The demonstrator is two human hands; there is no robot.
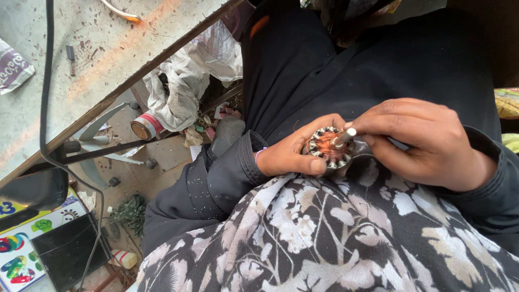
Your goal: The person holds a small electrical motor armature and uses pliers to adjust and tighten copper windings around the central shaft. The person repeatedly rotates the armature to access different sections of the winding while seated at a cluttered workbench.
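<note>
Two hands: both are working over the lap, the left hand (292, 154) and the right hand (427, 143) meeting on one small part.
Left fingers: they are curling shut around the rim of a round motor core (331, 147), thumb lying under its near edge, cupping it against the patterned cloth (324, 238).
Right fingers: they are pinching closed on a short pale rod (344, 137) that is standing at the core's middle, tilted toward the right fingers.
Core: it is sitting between the two sets of fingertips, its coppery windings facing up, touching the cloth just below.
Risk, wire: fine copper strands are showing at the core's far-left edge; in my judgement a hard pull or twist of the rod could be snagging or breaking them.
Risk, drop: the core is resting on soft sloping cloth, so loosened left fingers would likely be letting it roll off the lap toward the littered floor (162, 157).
Room near: only a narrow gap is opening between the hands; the dark sleeves are crowding both sides.
Room far: left of the left fingers, a metal counter (108, 48) edge and slanting bar are cutting across, with a red-banded can (145, 126) and crumpled white sheet (184, 86) below, well apart.
</note>
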